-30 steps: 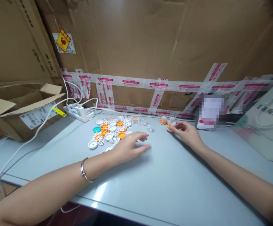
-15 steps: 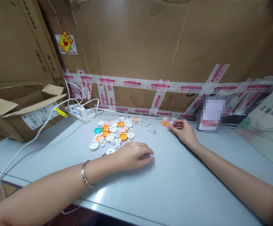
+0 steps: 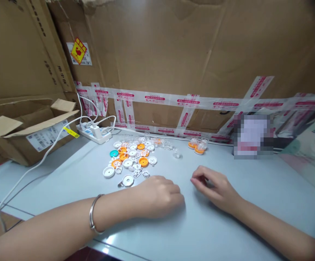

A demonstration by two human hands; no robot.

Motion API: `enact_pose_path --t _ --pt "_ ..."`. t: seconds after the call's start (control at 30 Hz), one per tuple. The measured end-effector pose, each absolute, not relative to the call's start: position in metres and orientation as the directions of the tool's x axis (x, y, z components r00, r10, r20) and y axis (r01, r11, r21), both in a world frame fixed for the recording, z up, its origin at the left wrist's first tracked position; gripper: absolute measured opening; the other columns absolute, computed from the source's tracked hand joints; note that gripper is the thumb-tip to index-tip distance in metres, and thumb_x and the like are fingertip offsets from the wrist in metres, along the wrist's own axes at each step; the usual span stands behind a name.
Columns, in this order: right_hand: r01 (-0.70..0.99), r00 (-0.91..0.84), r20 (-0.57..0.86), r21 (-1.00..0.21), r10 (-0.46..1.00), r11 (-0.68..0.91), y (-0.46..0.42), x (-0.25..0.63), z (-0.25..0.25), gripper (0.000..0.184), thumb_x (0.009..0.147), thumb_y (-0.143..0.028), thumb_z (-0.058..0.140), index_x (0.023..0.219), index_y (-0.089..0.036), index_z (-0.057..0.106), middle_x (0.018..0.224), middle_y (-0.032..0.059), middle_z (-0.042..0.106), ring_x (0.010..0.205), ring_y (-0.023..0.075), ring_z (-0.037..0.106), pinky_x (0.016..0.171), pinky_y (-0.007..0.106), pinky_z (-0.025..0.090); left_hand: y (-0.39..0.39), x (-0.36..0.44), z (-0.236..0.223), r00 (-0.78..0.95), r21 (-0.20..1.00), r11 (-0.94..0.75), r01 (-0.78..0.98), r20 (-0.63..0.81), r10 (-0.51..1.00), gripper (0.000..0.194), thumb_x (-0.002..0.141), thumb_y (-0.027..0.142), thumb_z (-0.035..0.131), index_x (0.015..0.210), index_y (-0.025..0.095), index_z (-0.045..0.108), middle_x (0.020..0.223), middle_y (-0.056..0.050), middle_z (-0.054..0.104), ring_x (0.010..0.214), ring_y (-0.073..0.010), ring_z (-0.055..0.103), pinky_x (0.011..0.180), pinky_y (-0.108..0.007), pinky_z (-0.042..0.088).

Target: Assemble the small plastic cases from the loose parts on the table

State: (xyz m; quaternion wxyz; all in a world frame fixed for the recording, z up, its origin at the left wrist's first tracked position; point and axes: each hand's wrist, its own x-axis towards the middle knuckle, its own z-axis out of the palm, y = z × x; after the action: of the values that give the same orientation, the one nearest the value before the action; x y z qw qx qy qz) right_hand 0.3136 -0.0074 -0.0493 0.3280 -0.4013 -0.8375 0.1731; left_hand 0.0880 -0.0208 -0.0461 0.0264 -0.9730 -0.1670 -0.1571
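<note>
Left hand [image 3: 161, 195] curled into a loose fist, knuckles up, resting on the counter [image 3: 65, 174]; fingers tucked under, cannot tell if anything is inside. Right hand [image 3: 214, 186] just beside it, palm down, thumb and fingertips pinched together, maybe on a tiny clear piece, too small to confirm. Pile of small plastic caps [image 3: 132, 157], white, orange, one teal, spread ahead and left of the left hand; nearest white ring [image 3: 127, 179] just off its knuckles. Pile stretched roughly front to back. Left hand clearly nearer. Small orange-and-clear assembled pieces [image 3: 198, 145] farther back, ahead of the right hand, well apart. Power strip [image 3: 96, 133] and open cardboard box [image 3: 24, 136] at far left.
</note>
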Motion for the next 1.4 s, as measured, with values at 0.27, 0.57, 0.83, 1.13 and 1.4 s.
enact_pose_path --t 0.27,0.57,0.83,1.13,1.4 --pt "0.582 -0.570 0.202 -0.584 0.796 0.565 -0.018 0.298 -0.051 0.016 0.088 -0.026 0.045 0.077 -0.022 0.055 0.072 0.0029 0.058 0.063 0.0160 0.053 0.058 0.028 0.042 -0.039 0.091 -0.037 0.947 -0.023 -0.986 0.165 0.284 0.152 0.029 0.094 0.033 0.037 0.090 0.015 0.060 0.078 -0.002 0.063 0.069 -0.0153 0.055 0.066 -0.029 0.042" --pt "0.619 -0.638 0.165 -0.471 0.752 0.629 -0.023 0.302 -0.055 0.010 0.088 -0.023 0.044 0.086 -0.022 0.054 0.080 0.0054 0.060 0.074 0.0196 0.056 0.067 0.033 0.044 -0.029 0.082 -0.033 0.957 -0.115 -0.979 0.169 0.258 0.135 0.021 0.090 0.015 0.040 0.088 0.013 0.060 0.086 -0.006 0.064 0.075 -0.0158 0.055 0.069 -0.030 0.043" --pt "0.630 -0.656 0.125 -0.453 0.745 0.631 -0.019 0.304 -0.059 0.012 0.090 -0.021 0.042 0.091 -0.022 0.054 0.080 0.0041 0.060 0.074 0.0181 0.056 0.068 0.032 0.045 0.037 0.002 0.009 0.752 0.233 -0.773 0.590 0.190 0.631 0.024 0.090 0.016 0.039 0.097 0.017 0.063 0.088 -0.006 0.066 0.082 -0.0149 0.059 0.073 -0.026 0.044" --pt "0.617 -0.661 0.090 -0.500 0.745 0.608 -0.016 0.309 -0.061 0.012 0.090 -0.024 0.042 0.091 -0.024 0.054 0.082 0.0031 0.060 0.076 0.0165 0.058 0.068 0.028 0.047 0.028 -0.031 0.029 0.524 0.296 -0.445 0.845 -0.293 0.800 0.019 0.080 0.026 0.050 0.085 0.020 0.068 0.077 -0.003 0.066 0.068 -0.0140 0.058 0.057 -0.023 0.038" --pt "0.622 -0.656 0.070 -0.515 0.752 0.590 -0.015 0.308 -0.061 0.012 0.090 -0.026 0.042 0.092 -0.025 0.055 0.083 0.0031 0.060 0.077 0.0168 0.057 0.068 0.029 0.046 -0.002 0.006 0.017 0.445 0.049 -0.452 0.891 -0.298 0.844 0.025 0.071 0.042 0.063 0.082 0.019 0.064 0.083 -0.006 0.065 0.079 -0.0233 0.058 0.067 -0.032 0.039"
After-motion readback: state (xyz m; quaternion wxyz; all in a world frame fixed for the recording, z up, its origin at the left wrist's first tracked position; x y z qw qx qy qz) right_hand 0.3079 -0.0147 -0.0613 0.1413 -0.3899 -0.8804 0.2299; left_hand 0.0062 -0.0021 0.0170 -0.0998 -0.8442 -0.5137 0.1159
